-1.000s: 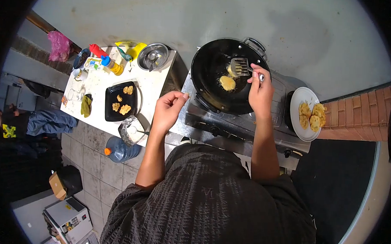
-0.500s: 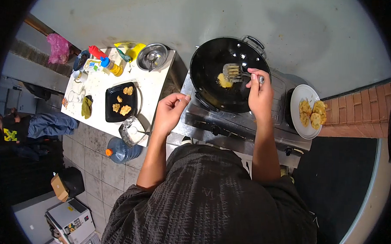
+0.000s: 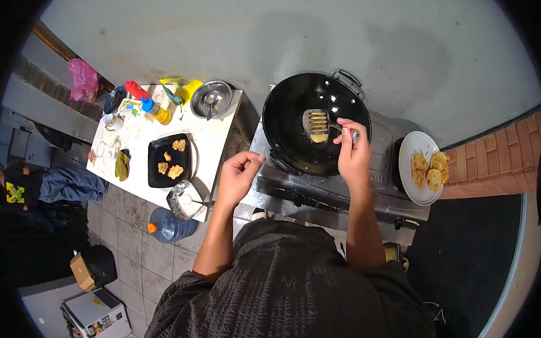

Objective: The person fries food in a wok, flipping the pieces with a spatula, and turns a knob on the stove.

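Note:
My right hand (image 3: 354,154) grips the handle of a slotted spatula (image 3: 315,120) above the black wok (image 3: 283,134). The spatula's metal head is down inside the wok, at a small yellow piece of food (image 3: 320,137) that it partly covers. My left hand (image 3: 241,175) is held left of the wok, near its lower-left handle. Its fingers are curled in with the thumb against them, and nothing shows in them. The wok sits on a metal gas stove (image 3: 341,192).
Right of the stove is a white plate (image 3: 407,151) of fried pieces. On the white table (image 3: 213,140) at left are a black tray (image 3: 158,142) with several fried pieces, a flour container (image 3: 187,200), a metal bowl (image 3: 225,96) and sauce bottles (image 3: 161,114). A water jug (image 3: 172,226) stands below.
The whole scene sits lower in the view as the camera has tilted up. Within the wok, the spatula head has shifted slightly left and the yellow piece now lies at its lower-right edge.

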A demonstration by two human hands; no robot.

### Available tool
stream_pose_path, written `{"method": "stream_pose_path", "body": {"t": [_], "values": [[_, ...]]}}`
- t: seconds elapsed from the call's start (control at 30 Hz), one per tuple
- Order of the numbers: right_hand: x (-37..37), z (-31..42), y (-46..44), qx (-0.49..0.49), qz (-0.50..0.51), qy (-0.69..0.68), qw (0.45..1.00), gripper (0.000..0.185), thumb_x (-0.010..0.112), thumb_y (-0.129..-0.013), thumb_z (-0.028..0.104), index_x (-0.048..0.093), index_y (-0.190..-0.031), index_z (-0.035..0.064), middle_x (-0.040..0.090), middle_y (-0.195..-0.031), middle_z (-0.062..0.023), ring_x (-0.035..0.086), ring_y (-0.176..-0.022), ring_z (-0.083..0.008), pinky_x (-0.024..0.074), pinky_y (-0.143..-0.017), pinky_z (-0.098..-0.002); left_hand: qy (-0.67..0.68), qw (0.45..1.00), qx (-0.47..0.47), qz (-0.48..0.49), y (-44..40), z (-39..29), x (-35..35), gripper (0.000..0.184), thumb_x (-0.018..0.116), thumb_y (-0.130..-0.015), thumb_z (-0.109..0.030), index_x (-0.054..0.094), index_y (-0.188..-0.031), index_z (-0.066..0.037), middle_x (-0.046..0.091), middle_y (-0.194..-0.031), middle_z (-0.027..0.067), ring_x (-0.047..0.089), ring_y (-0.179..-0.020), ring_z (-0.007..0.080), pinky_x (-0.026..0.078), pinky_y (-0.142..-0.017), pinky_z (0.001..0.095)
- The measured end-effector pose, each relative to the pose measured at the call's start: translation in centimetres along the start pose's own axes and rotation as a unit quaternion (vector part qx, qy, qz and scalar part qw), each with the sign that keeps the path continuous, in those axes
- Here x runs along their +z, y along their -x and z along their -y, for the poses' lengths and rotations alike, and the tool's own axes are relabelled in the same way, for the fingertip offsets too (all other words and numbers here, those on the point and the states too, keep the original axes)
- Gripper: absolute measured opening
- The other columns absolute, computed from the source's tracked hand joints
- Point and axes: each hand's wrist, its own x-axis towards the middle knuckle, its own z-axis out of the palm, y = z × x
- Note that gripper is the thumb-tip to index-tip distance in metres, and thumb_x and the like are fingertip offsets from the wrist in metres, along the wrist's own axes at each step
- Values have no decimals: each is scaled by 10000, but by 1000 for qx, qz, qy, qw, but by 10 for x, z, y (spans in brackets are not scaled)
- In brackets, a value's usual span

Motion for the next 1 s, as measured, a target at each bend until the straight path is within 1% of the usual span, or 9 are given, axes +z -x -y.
{"method": "stream_pose_path", "body": {"t": [0.07,0.13,0.23,0.3,0.37,0.6,0.77,0.93,1.0], "values": [[2,-1,-3,0,31,-1,1000,98,483,-971,64,536,-1031,8,656,-1054,-96,598,-668,-129,493,-628,-263,10,1000,-2,11,-2,2,2,187,673,-900,-182,656,-800,-25,407,-590,-120,309,-540,-6,226,-483,198],[-1,4,-3,-1,28,-6,1000,103,477,-973,63,533,-1030,-1,657,-1067,-91,600,-672,-125,497,-634,-260,8,1000,1,10,0,0,3,185,671,-902,-180,658,-802,-26,402,-587,-119,307,-537,-5,225,-480,200],[-9,4,-7,-29,-29,-7,999,116,472,-972,55,539,-1044,-5,657,-1061,-83,585,-664,-112,493,-627,-251,6,1000,4,10,1,2,0,179,669,-903,-177,662,-809,-24,400,-587,-117,308,-537,-4,226,-478,202],[-12,2,-9,-24,-32,3,999,119,473,-971,55,543,-1049,-3,656,-1060,-83,581,-661,-112,493,-626,-252,19,1000,-18,8,-1,5,-2,177,667,-904,-175,667,-814,-23,399,-586,-115,308,-536,-2,228,-478,203],[-13,5,-8,-11,-35,30,999,128,481,-972,65,549,-1058,0,659,-1044,-79,574,-654,-109,489,-622,-254,19,1000,-19,8,0,5,-2,177,668,-904,-176,669,-815,-23,401,-586,-114,308,-535,-1,229,-478,203],[-8,3,1,19,-29,33,999,133,488,-974,85,562,-1064,21,664,-996,-66,564,-617,-109,481,-611,-254,16,999,-25,12,-2,5,-3,179,669,-899,-179,669,-814,-22,404,-587,-112,311,-534,0,234,-479,203],[-15,1,-13,12,-110,58,992,133,491,-971,104,577,-1033,23,660,-923,-72,564,-614,-112,471,-599,-255,8,1000,-25,9,-3,3,-5,177,670,-899,-178,669,-819,-20,406,-591,-112,313,-537,1,237,-481,203],[-15,1,-35,46,-112,112,986,159,478,-980,145,568,-1049,34,664,-904,-84,582,-607,-138,478,-603,-280,33,999,-24,16,-6,3,-7,171,666,-902,-174,671,-836,-16,413,-594,-110,316,-539,2,240,-484,202],[-14,-6,-41,55,-102,129,985,171,474,-981,164,566,-1034,29,666,-889,-85,594,-602,-151,484,-608,-295,0,999,-23,28,-7,1,-9,133,642,-921,-141,655,-856,-26,510,-665,-103,383,-580,-4,280,-524,174]]}}
